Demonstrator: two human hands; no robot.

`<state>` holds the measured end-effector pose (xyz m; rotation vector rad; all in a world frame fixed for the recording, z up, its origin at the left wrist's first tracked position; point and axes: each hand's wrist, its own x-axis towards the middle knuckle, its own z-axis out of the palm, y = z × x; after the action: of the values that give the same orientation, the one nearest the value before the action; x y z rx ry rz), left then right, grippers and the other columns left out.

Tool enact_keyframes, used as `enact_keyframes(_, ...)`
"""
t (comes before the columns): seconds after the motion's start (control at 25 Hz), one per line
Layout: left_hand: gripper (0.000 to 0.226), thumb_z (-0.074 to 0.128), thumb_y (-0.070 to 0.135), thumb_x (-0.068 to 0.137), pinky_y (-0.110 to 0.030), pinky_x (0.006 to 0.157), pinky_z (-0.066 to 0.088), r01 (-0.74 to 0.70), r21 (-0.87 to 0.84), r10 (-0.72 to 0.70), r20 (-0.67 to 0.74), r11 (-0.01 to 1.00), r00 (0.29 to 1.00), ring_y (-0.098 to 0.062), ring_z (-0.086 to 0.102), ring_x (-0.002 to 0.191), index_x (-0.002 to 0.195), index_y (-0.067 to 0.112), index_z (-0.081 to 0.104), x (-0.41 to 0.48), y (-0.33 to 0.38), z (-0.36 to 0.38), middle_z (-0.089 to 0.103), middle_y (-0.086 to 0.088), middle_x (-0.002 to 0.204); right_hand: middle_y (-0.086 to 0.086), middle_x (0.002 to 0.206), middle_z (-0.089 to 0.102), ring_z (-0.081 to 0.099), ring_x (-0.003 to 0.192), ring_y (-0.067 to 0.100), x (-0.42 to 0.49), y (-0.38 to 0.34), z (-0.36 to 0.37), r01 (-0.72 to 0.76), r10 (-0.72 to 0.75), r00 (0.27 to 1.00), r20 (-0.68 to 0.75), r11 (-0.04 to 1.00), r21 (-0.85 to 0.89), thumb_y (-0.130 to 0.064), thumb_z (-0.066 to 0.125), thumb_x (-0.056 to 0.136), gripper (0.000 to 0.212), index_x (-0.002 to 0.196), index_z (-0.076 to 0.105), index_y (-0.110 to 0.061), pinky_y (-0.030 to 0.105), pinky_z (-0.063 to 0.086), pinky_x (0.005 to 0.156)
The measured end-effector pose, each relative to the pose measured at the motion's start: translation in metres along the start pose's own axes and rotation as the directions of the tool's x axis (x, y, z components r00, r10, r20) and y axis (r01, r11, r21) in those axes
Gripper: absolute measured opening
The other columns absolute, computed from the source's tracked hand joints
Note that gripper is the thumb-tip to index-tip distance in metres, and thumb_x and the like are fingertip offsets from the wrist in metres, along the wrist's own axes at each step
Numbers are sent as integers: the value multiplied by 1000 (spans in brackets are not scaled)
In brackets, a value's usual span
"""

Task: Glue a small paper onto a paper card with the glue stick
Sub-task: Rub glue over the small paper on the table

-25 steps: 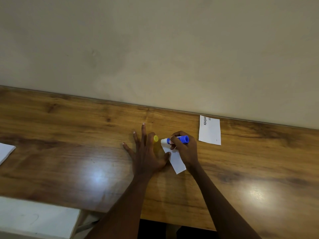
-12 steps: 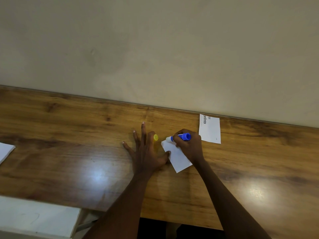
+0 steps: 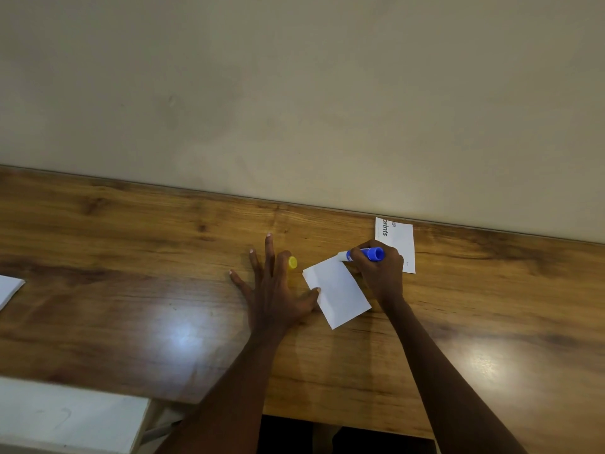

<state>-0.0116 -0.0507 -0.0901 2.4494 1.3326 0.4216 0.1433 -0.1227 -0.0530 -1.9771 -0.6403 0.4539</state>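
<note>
I see a plain beige wall (image 3: 294,93) beyond the fingertips (image 3: 269,239). Beneath them, a glossy wooden tabletop (image 3: 131,257) catches light.

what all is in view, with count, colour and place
small paper: 1, white, middle of table
glue stick: 1, blue and white, tip at small paper's far corner
cap: 1, yellow, left of small paper
printed card: 1, white, against wall
sheet: 1, white, far left edge
white surface: 1, bottom left
table: 1, brown wood
left hand: 1, flat, thumb on small paper
right hand: 1, grips glue stick
</note>
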Motion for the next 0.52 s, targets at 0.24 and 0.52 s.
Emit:
enact_keyframes(0.24,77,54,64,58,-73,100,-1,-7,23,7,-24,1000,1000,-40,7,140,119,28,24,0,-1,2,8,-7,155,12,91,66,56,65,11,-18,-3,3,90,-52,976,-213,981,173,-55,55,75,49,96,60,-11,23,46,66)
enact_keyframes(0.52,81,55,65,57,-74,98,1,-14,40,16,-34,999,999,-43,12,138,122,27,24,2,-1,5,12,-11,154,7,106,64,62,84,19,-48,12,19,277,-277,960,-40,961,-4,-22,68,70,48,114,56,-5,5,47,71)
